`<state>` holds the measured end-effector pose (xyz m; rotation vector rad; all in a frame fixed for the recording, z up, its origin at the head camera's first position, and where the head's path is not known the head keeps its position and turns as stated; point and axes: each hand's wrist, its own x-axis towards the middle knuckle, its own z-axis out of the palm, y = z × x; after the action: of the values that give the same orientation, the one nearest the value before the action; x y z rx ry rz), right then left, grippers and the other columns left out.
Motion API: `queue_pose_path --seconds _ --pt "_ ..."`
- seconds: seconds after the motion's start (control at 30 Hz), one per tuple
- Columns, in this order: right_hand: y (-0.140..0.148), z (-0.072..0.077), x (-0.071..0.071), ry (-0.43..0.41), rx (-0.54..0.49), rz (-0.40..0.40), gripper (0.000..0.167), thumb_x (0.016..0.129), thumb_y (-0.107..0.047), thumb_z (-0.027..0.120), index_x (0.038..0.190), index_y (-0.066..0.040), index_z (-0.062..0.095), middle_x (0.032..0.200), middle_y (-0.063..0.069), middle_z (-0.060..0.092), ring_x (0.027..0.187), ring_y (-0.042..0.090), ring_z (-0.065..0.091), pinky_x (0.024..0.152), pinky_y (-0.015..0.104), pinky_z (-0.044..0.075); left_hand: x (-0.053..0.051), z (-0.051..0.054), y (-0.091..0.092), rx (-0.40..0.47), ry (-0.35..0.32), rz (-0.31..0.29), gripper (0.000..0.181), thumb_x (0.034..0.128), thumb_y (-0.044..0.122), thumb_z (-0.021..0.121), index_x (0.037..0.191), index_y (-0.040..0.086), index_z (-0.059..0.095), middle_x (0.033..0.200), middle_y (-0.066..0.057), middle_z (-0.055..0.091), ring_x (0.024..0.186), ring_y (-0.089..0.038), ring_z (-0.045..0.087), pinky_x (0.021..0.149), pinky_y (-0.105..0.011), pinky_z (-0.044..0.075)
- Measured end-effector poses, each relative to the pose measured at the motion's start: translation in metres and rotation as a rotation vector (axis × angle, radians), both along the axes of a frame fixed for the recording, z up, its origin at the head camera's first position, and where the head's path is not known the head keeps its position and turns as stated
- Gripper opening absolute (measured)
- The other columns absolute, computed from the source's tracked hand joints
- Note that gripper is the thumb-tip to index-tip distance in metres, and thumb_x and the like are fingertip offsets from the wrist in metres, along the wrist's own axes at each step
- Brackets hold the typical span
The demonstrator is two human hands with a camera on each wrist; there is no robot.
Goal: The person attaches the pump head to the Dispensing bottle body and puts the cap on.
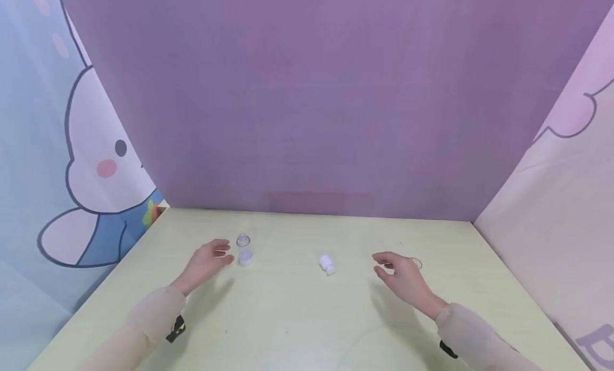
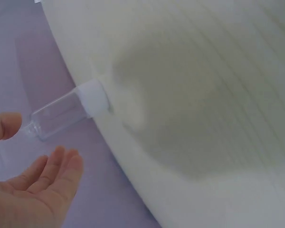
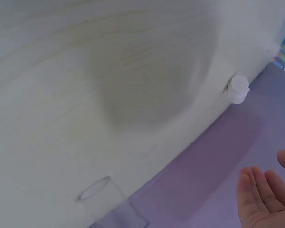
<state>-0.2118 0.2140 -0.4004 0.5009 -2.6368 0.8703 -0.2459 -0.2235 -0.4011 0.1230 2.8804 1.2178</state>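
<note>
My left hand [image 1: 207, 261] hovers over the left side of the table, fingers loosely bent and holding nothing. Just right of its fingertips stands a clear bottle-shaped container [image 1: 244, 248] with a narrow tip on top and a white base [image 2: 94, 98] on the table. Near the middle is a small white piece [image 1: 326, 264], a wider part joined to a narrower one; its exact kind cannot be told. My right hand [image 1: 405, 280] hangs above the right side, thumb and fingers apart with nothing between them. Partly behind it is a clear open-rimmed cylinder [image 3: 114, 204].
The pale wood-grain table [image 1: 297, 328] ends at a purple backdrop [image 1: 326, 104]. A blue cartoon curtain [image 1: 29, 174] hangs on the left, and a pale pink one [image 1: 571, 211] on the right.
</note>
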Motion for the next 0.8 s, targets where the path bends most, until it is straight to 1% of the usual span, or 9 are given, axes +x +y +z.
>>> queue_pose_path --seconds 0.17,0.23,0.37,0.43,0.57,0.7,0.8 --pt "-0.014 -0.005 -0.007 -0.098 -0.044 0.014 0.028 0.082 -0.005 0.064 0.110 -0.002 0.063 0.107 0.014 0.066 0.095 0.029 0.063 0.080 0.037 0.051 -0.008 -0.008 0.004 0.006 -0.039 -0.012 0.056 0.0872 0.018 0.058 0.132 -0.008 0.037 0.130 -0.029 0.046 0.117 -0.043 0.046 0.094 -0.049 0.040" --pt "-0.019 -0.007 -0.010 -0.124 -0.071 0.031 0.029 0.082 -0.003 0.063 0.111 -0.001 0.062 0.108 0.016 0.066 0.097 0.030 0.063 0.082 0.036 0.050 -0.011 -0.012 0.005 0.017 -0.051 -0.021 0.058 0.0861 0.017 0.059 0.132 -0.010 0.036 0.130 -0.030 0.044 0.118 -0.044 0.045 0.095 -0.049 0.040" --pt "-0.028 -0.012 -0.015 -0.177 -0.136 0.057 0.030 0.082 0.000 0.062 0.111 0.003 0.061 0.108 0.019 0.064 0.099 0.031 0.062 0.084 0.036 0.050 -0.017 -0.018 0.007 0.056 -0.070 -0.041 0.061 0.0833 0.014 0.061 0.131 -0.012 0.035 0.131 -0.032 0.042 0.119 -0.046 0.042 0.096 -0.051 0.038" --pt "-0.032 -0.014 -0.018 -0.198 -0.151 0.061 0.030 0.081 0.001 0.062 0.111 0.004 0.060 0.109 0.019 0.064 0.098 0.032 0.062 0.084 0.036 0.050 -0.020 -0.020 0.008 0.073 -0.078 -0.049 0.061 0.0819 0.013 0.062 0.131 -0.013 0.035 0.131 -0.032 0.042 0.119 -0.047 0.042 0.096 -0.052 0.037" --pt "-0.039 -0.018 -0.024 -0.228 -0.170 0.079 0.031 0.081 0.002 0.062 0.112 0.006 0.059 0.109 0.021 0.063 0.099 0.033 0.061 0.085 0.038 0.049 -0.025 -0.023 0.010 0.101 -0.104 -0.055 0.062 0.0798 0.011 0.064 0.130 -0.013 0.036 0.132 -0.031 0.042 0.120 -0.047 0.041 0.097 -0.053 0.036" --pt "-0.046 -0.018 -0.030 -0.257 -0.187 0.103 0.033 0.082 0.002 0.062 0.114 0.008 0.057 0.110 0.023 0.062 0.100 0.034 0.060 0.085 0.039 0.049 -0.028 -0.023 0.012 0.126 -0.144 -0.056 0.062 0.0795 0.010 0.064 0.130 -0.013 0.036 0.131 -0.032 0.042 0.120 -0.046 0.041 0.098 -0.053 0.035" --pt "-0.050 -0.020 -0.032 -0.282 -0.185 0.121 0.035 0.082 0.000 0.063 0.115 0.010 0.055 0.112 0.024 0.061 0.100 0.036 0.060 0.086 0.041 0.048 -0.030 -0.024 0.015 0.136 -0.164 -0.059 0.062 0.0794 0.009 0.065 0.129 -0.014 0.036 0.130 -0.033 0.043 0.118 -0.045 0.043 0.097 -0.052 0.036"
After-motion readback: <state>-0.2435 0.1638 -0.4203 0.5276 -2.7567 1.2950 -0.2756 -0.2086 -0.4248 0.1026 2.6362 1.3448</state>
